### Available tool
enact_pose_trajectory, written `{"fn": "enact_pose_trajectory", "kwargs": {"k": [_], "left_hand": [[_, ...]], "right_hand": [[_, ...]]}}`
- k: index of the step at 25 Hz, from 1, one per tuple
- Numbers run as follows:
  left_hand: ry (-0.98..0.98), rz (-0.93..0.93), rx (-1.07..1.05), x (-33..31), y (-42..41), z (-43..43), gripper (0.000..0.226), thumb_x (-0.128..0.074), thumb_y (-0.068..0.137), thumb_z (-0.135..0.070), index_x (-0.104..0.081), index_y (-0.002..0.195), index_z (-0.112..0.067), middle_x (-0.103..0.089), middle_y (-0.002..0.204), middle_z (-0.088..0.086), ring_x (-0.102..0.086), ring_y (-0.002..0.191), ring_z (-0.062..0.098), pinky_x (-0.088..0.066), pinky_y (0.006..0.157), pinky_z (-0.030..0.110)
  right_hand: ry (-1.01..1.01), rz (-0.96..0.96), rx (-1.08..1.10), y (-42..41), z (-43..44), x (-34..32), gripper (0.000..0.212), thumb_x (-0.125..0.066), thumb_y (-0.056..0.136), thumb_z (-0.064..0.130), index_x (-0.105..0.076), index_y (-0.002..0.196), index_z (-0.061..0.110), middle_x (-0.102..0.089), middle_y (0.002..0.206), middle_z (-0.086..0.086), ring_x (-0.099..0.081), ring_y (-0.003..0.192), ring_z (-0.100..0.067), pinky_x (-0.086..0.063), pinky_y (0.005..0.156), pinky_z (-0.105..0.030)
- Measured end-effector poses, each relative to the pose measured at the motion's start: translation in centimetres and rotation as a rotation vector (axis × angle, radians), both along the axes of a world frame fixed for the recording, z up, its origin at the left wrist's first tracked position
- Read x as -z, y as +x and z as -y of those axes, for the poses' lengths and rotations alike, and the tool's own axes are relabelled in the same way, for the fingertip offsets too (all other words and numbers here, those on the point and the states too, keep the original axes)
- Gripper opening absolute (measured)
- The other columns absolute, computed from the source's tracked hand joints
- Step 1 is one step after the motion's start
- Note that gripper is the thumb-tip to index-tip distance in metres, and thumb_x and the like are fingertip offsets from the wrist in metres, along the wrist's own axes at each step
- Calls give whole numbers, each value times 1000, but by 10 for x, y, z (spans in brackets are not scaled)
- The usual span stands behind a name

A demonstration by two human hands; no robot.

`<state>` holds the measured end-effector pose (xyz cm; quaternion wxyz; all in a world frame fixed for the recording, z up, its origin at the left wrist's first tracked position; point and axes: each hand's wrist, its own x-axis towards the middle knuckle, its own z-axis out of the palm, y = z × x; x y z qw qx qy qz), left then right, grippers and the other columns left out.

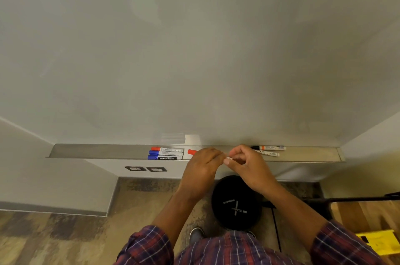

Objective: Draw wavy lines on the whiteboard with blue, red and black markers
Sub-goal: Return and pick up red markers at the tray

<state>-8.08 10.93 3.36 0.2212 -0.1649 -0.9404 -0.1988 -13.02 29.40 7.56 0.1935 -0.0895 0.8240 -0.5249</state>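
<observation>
The whiteboard (194, 48) fills the upper view and carries no lines. On its tray (97, 151) lie a red marker (167, 149) and two blue markers (165, 153), with a black marker (268, 148) and a further white-bodied marker (267, 153) to the right. My left hand (202, 167) and my right hand (249, 166) meet in front of the tray, both curled on one marker (229, 158). Only a small white piece of it shows between them, so its colour is hidden. A red cap (191, 152) peeks out on the tray beside my left hand.
A round black stool (236, 202) stands on the floor right below my hands. Two wall sockets (146, 169) sit under the tray at the left. A dark bar and a wooden surface (368, 210) are at the right, with a yellow object (378, 241) below.
</observation>
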Motion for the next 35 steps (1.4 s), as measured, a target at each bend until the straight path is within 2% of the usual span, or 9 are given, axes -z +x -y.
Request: {"fn": "enact_pose_trajectory", "kwargs": {"k": [2, 4, 6, 10, 15, 20, 27, 31, 35], "left_hand": [[-43, 75, -21, 14, -6, 4, 29, -70, 96, -19, -74, 123, -8, -75, 119, 10, -70, 107, 26, -60, 93, 37], [-97, 197, -42, 29, -13, 8, 38, -85, 84, -10, -75, 121, -8, -77, 115, 10, -73, 103, 28, -61, 91, 38], [-123, 358, -72, 42, -20, 13, 46, -89, 78, -3, -76, 122, -9, -77, 115, 10, -74, 103, 29, -60, 94, 39], [-175, 499, -116, 61, -33, 24, 45, -76, 86, 4, -73, 128, -10, -75, 122, 10, -71, 110, 30, -58, 99, 41], [-242, 573, -165, 64, -50, 30, 46, -58, 94, 5, -67, 136, -12, -71, 127, 11, -66, 114, 33, -51, 95, 40], [-275, 619, -168, 76, -50, 28, 45, -60, 98, -2, -63, 141, -13, -68, 130, 9, -60, 122, 29, -48, 104, 41], [-319, 646, -172, 79, -44, 23, 49, -65, 94, 2, -61, 141, -10, -61, 138, 10, -54, 130, 29, -44, 111, 42], [-299, 619, -182, 82, -42, 24, 34, -60, 105, -19, -62, 139, -15, -64, 134, 5, -58, 126, 25, -44, 110, 41], [-287, 609, -185, 82, -43, 21, 38, -56, 107, -29, -60, 142, -14, -64, 137, 7, -59, 128, 26, -44, 114, 41]], "right_hand": [[70, -36, 5, -8, -4, 17, 28, -67, 98, 40, -67, 118, 20, -72, 111, 10, -68, 101, -6, -54, 88, -21], [220, -74, -2, -17, -11, 40, 39, -60, 102, 42, -64, 131, 16, -69, 124, 3, -65, 110, -13, -53, 95, -30], [406, -110, -63, -24, -17, 62, 45, -58, 103, 38, -58, 141, 13, -64, 137, -4, -61, 123, -21, -47, 104, -33], [674, -230, -272, -31, -23, 88, 52, -55, 100, 35, -46, 147, 15, -50, 154, -6, -48, 139, -22, -39, 114, -36], [906, -226, -480, -32, -27, 105, 73, -43, 106, 44, -14, 164, 11, -9, 174, -7, -14, 159, -24, -12, 128, -40], [952, -203, -503, -25, -29, 110, 76, -39, 107, 44, -3, 165, 10, 2, 174, -8, -4, 161, -24, -2, 128, -39], [937, -207, -493, -25, -28, 116, 76, -39, 107, 43, -3, 165, 11, 1, 174, -8, -4, 161, -23, -2, 128, -39], [918, -223, -482, -24, -29, 114, 76, -40, 106, 41, -4, 165, 11, 0, 174, -8, -5, 161, -23, -3, 128, -39], [905, -223, -478, -25, -29, 113, 76, -42, 106, 41, -5, 165, 11, -1, 174, -7, -5, 161, -24, -4, 129, -39]]}}
